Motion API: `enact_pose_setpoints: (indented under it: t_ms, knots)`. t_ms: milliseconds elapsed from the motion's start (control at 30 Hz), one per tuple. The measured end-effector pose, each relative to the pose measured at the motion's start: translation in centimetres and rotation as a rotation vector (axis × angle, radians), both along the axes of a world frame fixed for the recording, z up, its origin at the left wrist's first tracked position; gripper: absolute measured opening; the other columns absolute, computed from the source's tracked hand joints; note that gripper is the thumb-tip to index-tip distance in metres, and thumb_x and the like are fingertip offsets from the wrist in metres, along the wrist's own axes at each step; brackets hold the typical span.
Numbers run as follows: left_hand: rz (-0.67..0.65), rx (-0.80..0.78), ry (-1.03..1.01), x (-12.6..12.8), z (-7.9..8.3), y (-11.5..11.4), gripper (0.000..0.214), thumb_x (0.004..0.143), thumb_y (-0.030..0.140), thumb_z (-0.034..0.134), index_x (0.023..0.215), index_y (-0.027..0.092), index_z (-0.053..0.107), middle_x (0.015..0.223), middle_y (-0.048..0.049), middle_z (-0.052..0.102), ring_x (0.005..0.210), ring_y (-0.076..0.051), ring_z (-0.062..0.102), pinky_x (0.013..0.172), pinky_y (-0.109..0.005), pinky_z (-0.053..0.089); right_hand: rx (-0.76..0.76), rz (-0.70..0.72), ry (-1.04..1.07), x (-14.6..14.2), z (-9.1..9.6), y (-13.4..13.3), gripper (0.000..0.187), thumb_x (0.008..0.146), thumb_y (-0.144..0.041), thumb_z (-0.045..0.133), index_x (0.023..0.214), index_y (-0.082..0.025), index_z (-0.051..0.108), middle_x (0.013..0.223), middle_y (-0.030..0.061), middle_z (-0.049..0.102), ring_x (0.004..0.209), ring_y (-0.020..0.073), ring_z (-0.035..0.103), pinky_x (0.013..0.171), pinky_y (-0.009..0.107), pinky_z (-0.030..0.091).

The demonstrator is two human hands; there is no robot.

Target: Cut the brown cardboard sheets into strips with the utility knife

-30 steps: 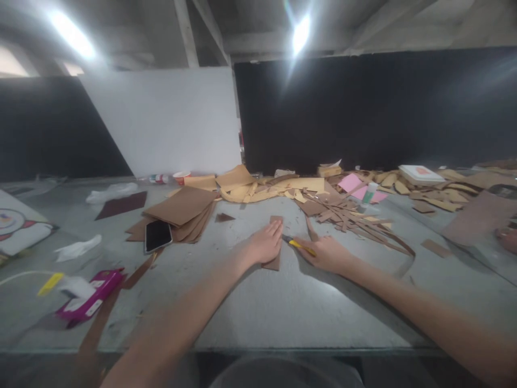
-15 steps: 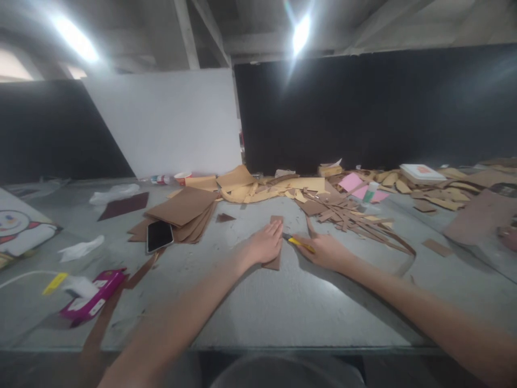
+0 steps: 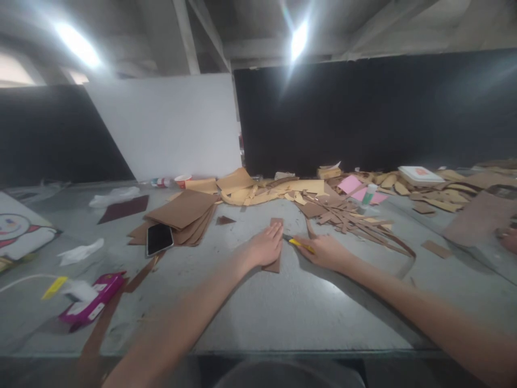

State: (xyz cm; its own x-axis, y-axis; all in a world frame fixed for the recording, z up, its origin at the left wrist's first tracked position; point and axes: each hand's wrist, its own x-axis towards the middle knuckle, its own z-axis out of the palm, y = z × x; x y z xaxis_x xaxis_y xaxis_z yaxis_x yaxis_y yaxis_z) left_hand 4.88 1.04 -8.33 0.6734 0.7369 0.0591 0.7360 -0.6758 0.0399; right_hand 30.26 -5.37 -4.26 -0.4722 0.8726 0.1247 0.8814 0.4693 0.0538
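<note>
My left hand [image 3: 264, 246] lies flat with fingers stretched out on a narrow brown piece of sheet material [image 3: 273, 266], leather or card, pressing it to the table. Close on its right, my right hand [image 3: 329, 253] is closed around a yellow utility knife [image 3: 301, 245]. The knife's dark blade points left towards the brown piece, near the left fingertips. Whether the blade touches the piece I cannot tell. Just beyond the right hand, a pile of thin brown strips [image 3: 351, 218] spreads across the table.
To the left are stacked brown sheets [image 3: 181, 207], a phone [image 3: 159, 238] and a magenta power strip [image 3: 92, 302] with a white cable. Tan scraps [image 3: 242, 191] line the back. A glue stick [image 3: 369, 195] stands by pink paper [image 3: 350, 184]. Another person's hand [image 3: 509, 238] shows at the right edge.
The whole view has shifted slightly downward in the picture. Both hands, the knife and the brown piece keep nearly the same positions relative to each other.
</note>
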Motion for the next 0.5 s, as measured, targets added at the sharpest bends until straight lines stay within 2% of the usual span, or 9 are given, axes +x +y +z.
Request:
enact_pose_setpoints:
  t_ms: [133,267,433,500]
  knots:
    - [-0.002,0.007,-0.004,0.05,0.26,-0.14,0.07,0.114,0.037,0.018,0.173,0.001,0.027,0.183,-0.0207,0.02,0.172,-0.027,0.017,0.139,-0.042,0.017,0.011,-0.015,-0.001,0.02,0.08,0.03,0.053,0.114,-0.048,0.038,0.154,-0.03,0.068,0.094,0.0141,0.084,0.074,0.0273,0.079,0.07,0.032,0.048]
    - [-0.009,0.017,-0.015,-0.09,-0.04,0.12,0.07,0.114,0.038,0.019,0.174,0.004,0.026,0.183,-0.019,0.022,0.172,-0.026,0.018,0.138,-0.041,0.017,0.02,-0.009,-0.012,0.08,0.1,0.18,0.053,0.114,-0.048,0.038,0.156,-0.033,0.066,0.108,0.016,0.084,0.072,0.026,0.078,0.07,0.032,0.049]
    - [-0.03,0.035,-0.017,-0.37,-0.46,0.52,0.069,0.114,0.037,0.017,0.176,0.007,0.022,0.183,-0.0179,0.022,0.172,-0.026,0.017,0.138,-0.044,0.017,-0.002,-0.032,-0.023,-0.06,-0.07,0.88,0.055,0.114,-0.051,0.035,0.159,-0.034,0.063,0.098,0.0131,0.085,0.079,0.0284,0.08,0.073,0.032,0.05]
    - [-0.033,0.035,-0.012,-0.37,-0.39,0.53,0.069,0.114,0.038,0.016,0.175,0.007,0.023,0.183,-0.0181,0.022,0.172,-0.026,0.017,0.138,-0.043,0.018,0.006,-0.027,-0.008,0.04,-0.11,0.85,0.055,0.114,-0.051,0.036,0.158,-0.035,0.063,0.101,0.0127,0.085,0.078,0.0278,0.08,0.073,0.032,0.05]
